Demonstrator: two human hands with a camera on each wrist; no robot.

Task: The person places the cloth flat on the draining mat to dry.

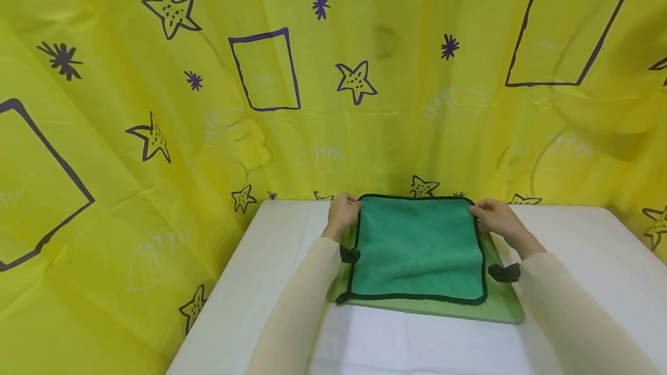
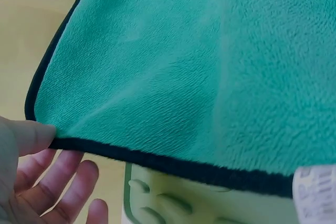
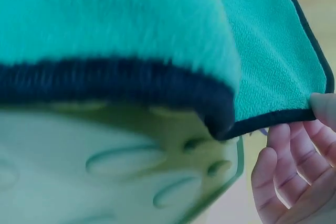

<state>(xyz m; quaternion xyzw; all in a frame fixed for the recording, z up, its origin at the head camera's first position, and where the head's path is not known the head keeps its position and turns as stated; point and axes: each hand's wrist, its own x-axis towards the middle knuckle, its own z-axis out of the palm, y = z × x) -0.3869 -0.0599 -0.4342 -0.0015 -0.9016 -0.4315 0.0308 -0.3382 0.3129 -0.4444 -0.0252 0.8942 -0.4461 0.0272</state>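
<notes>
A teal-green cloth with a dark bound edge is spread out between both hands, over a light green tray-like board. My left hand pinches the cloth's far left corner between thumb and fingers. At the far right corner, my right hand pinches the edge the same way. The left wrist view shows a white printed label on the cloth's edge. Raised oval bumps show on the board beneath the cloth in the right wrist view.
The board lies on a white table. Behind the table and along its left side hangs a yellow curtain printed with stars and frames. A dark strap end sticks out by the right wrist.
</notes>
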